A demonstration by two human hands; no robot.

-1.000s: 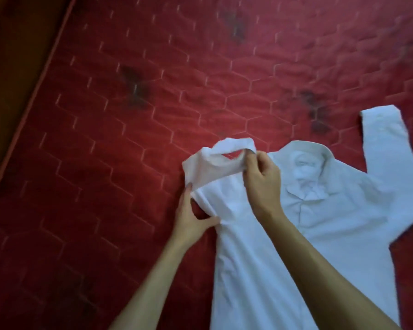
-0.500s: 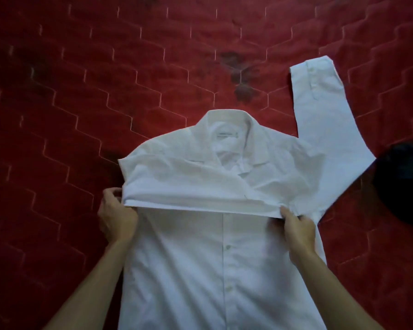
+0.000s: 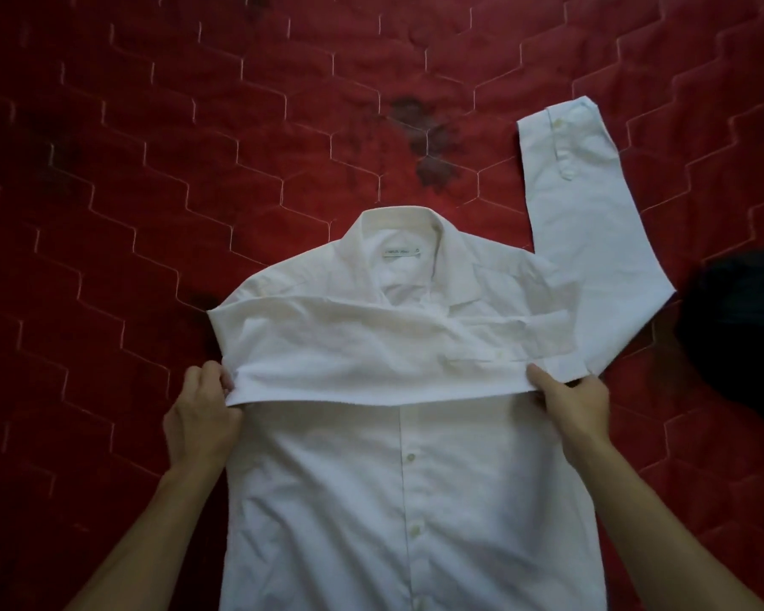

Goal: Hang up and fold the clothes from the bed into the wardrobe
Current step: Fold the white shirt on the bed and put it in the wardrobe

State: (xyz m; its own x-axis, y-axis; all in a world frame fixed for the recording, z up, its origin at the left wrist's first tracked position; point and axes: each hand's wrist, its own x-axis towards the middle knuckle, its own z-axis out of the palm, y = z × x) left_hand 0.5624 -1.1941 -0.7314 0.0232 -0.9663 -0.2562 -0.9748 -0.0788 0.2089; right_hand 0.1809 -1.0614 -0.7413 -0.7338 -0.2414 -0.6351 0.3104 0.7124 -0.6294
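Folded sleeve now lies flat across the shirt, mid-frame, no longer bunched; my left hand and right hand pinch its ends; spread sleeve, upper right, likely next.

Seen of the person: two forearms + hands, cut off by the view's bottom edge. L hand bare, knuckles showing as low ridges on its back. R hand bare too, back smoother-looking. Both forearms bare from wrist to the edge, slim, approx. same build. Nails prob. short, but light's dim, detail soft there.
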